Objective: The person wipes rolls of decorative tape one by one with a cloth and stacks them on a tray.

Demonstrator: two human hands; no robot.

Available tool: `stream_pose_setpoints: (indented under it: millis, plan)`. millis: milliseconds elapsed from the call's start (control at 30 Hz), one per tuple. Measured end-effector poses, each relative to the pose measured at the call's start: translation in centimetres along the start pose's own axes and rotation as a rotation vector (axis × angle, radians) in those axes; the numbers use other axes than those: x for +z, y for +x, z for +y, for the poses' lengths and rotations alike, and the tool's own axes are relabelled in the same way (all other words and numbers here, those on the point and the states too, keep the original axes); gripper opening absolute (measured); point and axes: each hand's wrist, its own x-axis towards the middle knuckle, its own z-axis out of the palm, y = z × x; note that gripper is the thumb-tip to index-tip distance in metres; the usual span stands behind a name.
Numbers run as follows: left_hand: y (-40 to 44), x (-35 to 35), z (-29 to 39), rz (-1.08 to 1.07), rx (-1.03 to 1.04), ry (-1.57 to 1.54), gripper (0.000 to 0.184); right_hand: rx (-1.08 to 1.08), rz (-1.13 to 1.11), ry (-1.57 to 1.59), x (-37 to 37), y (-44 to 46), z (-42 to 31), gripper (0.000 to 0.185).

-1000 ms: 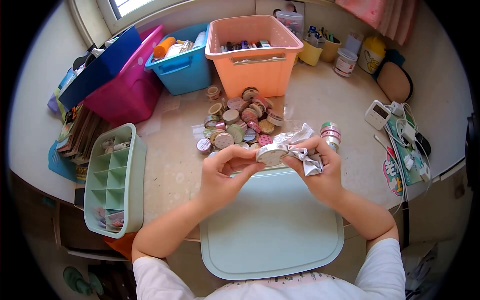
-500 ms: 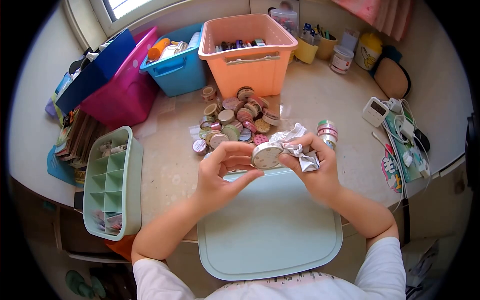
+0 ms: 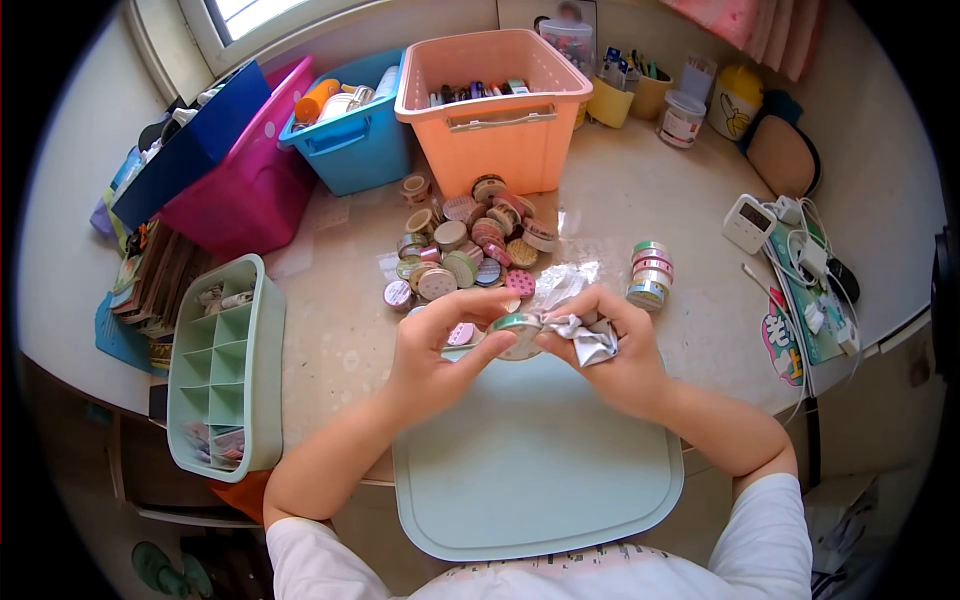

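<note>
- Near the middle of the frame, a patterned roll of tape (image 3: 520,341) was held between both hands, just above the top edge of a pale green lid (image 3: 540,460).
- The left hand (image 3: 425,345) grasped the roll by its left side, thumb low and fingers curved above, probably so that its flat face stayed uncovered.
- The right hand (image 3: 630,355) clasped a crumpled white wad (image 3: 597,346) and met the roll's right edge; from where I stood, that gave the roll support on both sides. Whether the wad was cloth or paper, I could not tell.
- A heap of tape rolls (image 3: 451,235) lay loosely at upper centre on the worktop (image 3: 335,345), likely to be within easy reach.
- Right of centre, a few rolls formed a neat upright stack (image 3: 652,272), apart from the heap, perhaps so the two would not mix.
- A divided box (image 3: 270,370) sat at lower left, its dividers seemingly there to separate small things.
- The orange bin (image 3: 500,150) stood behind the heap, which left room for the forearms.
</note>
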Motion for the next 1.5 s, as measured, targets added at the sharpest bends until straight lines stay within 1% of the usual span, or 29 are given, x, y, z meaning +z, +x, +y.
stream_pose_setpoints:
  millis: [33, 100, 167, 233, 300, 367, 433, 467, 500, 567, 600, 633, 667, 700, 733, 767, 833, 867, 900, 967, 1000, 1133, 1200, 1233, 1300, 1333, 1367, 1433, 1500]
  plan:
    - [-0.1, 0.5, 0.0, 0.118, -0.172, -0.22, 0.035, -0.001, 0.001, 0.002, -0.2, 0.1, -0.3, 0.022]
    - [-0.5, 0.2, -1.0, 0.085, -0.173, -0.248, 0.036, 0.09, 0.06, 0.092, -0.6, 0.4, -0.6, 0.021]
    - [-0.9, 0.0, -1.9, 0.079, -0.158, -0.297, 0.034, 0.074, 0.06, 0.081, -0.7, 0.5, -0.4, 0.021]
    - [-0.6, -0.2, -1.5, 0.127, -0.108, -0.253, 0.032, -0.002, 0.016, 0.004, -0.8, 0.3, -0.2, 0.021]
    - [-0.2, -1.4, -1.0, 0.03, 0.0, 0.011, 0.029, -0.014, 0.011, 0.004, -0.5, 0.0, -0.2, 0.021]
    - [0.0, -1.7, -0.5, -0.018, -0.014, 0.041, 0.034, -0.028, 0.005, 0.004, -0.4, 0.0, -0.3, 0.022]
    - [0.4, -1.3, -0.3, -0.03, 0.212, 0.205, 0.034, -0.05, -0.038, -0.102, -0.6, 0.0, -0.5, 0.021]
    - [0.1, -1.5, -1.1, -0.069, 0.29, 0.275, 0.044, -0.049, -0.042, -0.102, -0.5, 0.0, -0.5, 0.021]
    - [0.2, -1.5, -0.7, -0.066, 0.287, 0.276, 0.044, -0.019, -0.021, -0.061, -0.5, 0.2, -0.6, 0.021]
    - [0.3, -1.1, 0.5, -0.047, 0.354, 0.467, 0.058, 0.01, -0.003, -0.019, -0.6, 0.5, -0.8, 0.021]
    - [0.2, -0.9, 0.4, -0.069, 0.384, 0.514, 0.069, 0.076, -0.022, 0.021, -0.8, 0.6, -1.0, 0.021]
    - [0.1, -1.2, 0.5, -0.064, 0.377, 0.52, 0.069, 0.143, -0.044, 0.061, -1.0, 0.6, -1.1, 0.021]
    - [0.1, -1.5, 0.7, -0.123, 0.378, 0.59, 0.066, 0.112, -0.066, -0.025, -0.9, 0.6, -0.7, 0.02]
    - [0.1, -2.0, 1.0, -0.181, 0.375, 0.661, 0.064, 0.112, -0.082, -0.019, -0.9, 0.7, -0.6, 0.02]
    - [0.7, -3.1, 2.2, -0.28, 0.251, 0.644, 0.059, 0.058, -0.045, -0.041, -0.9, 0.8, -0.5, 0.02]
    - [0.8, -4.5, 2.8, -0.275, 0.236, 0.654, 0.059, 0.006, -0.004, -0.06, -1.0, 0.9, -0.3, 0.021]
    - [0.8, -8.0, 3.8, -0.531, -0.111, 0.476, 0.058, -0.004, 0.071, 0.002, -2.1, 1.8, -1.5, 0.017]
    - [0.8, -9.3, 4.2, -0.597, -0.185, 0.489, 0.057, 0.009, 0.104, 0.031, -2.8, 2.1, -1.9, 0.014]
    - [0.7, -9.8, 4.1, -0.585, -0.195, 0.493, 0.057, 0.021, 0.136, 0.058, -3.6, 2.3, -2.0, 0.012]
    - [0.6, -10.3, 3.7, -0.736, -0.297, 0.516, 0.057, 0.018, 0.145, 0.094, -4.4, 2.5, -2.3, 0.01]
    - [0.7, -9.8, 3.7, -0.762, -0.382, 0.524, 0.058, 0.019, 0.173, 0.13, -4.5, 2.6, -2.3, 0.01]
    - [0.8, -8.5, 2.8, -0.861, -0.437, 0.577, 0.061, 0.053, 0.169, 0.142, -4.9, 2.8, -2.2, 0.01]
    - [0.8, -8.3, 2.2, -0.851, -0.467, 0.536, 0.066, 0.022, 0.257, 0.081, -5.4, 3.3, -2.5, 0.01]
    - [0.9, -8.2, 2.2, -0.864, -0.45, 0.534, 0.066, 0.019, 0.274, 0.073, -6.5, 3.5, -2.5, 0.01]
    - [0.7, -8.2, 2.5, -0.826, -0.519, 0.581, 0.066, -0.029, 0.27, 0.001, -9.9, 4.0, -2.8, 0.012]
    - [0.8, -8.0, 2.9, -0.826, -0.515, 0.596, 0.065, 0.006, 0.288, -0.07, -11.2, 4.3, -3.5, 0.014]
    - [0.7, -8.1, 2.7, -0.842, -0.485, 0.587, 0.065, 0.064, 0.229, -0.098, -13.7, 4.4, -3.5, 0.013]
    - [0.8, -8.2, 2.6, -0.723, -0.394, 0.514, 0.064, 0.226, 0.232, -0.237, -15.0, 4.8, -3.7, 0.024]
    - [1.4, -7.7, 3.0, -0.701, -0.36, 0.522, 0.065, 0.548, 0.159, -0.689, -15.3, 5.2, -3.3, 0.035]
